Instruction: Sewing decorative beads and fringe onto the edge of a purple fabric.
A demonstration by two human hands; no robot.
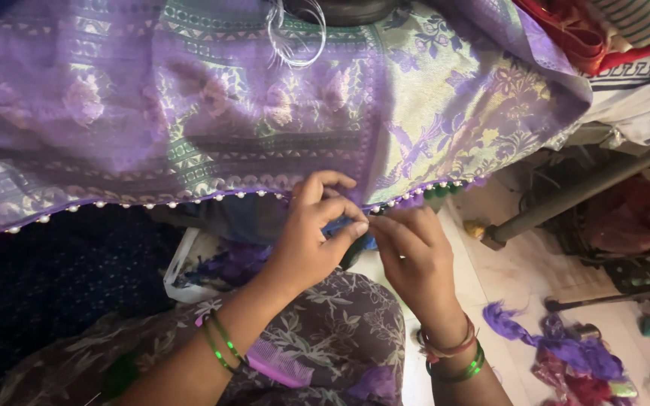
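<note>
Head view looks down on two bare hands meeting at the lower edge of a purple woven cloth (212, 113) with green and gold flower patterns, which hangs spread across the top of the frame. A row of small white beads (189, 199) runs along that hem from the far left towards the right. The left hand (314, 240) is curled, its thumb and forefinger pressed together in a pinch at the hem, just where it touches the fingertips of the right hand (415, 259); the right hand's fingers are likewise drawn together at the same spot. What sits between the fingertips is too small to tell, though a bit of blue fabric (340, 228) shows just behind them. Green bangles (223, 346) circle the left wrist, and green and reddish bangles (457, 357) the right. Below the hands lies a lap in grey flower-print cloth, with a pink comb (276, 368) resting on it. A white plastic bag (178, 274), open and crumpled, lies under the hem to the left of the hands, holding purple scraps. On the pale floor at the right lie purple thread bundles (558, 346) and shiny coloured scraps, near a dark metal leg (566, 199).
</note>
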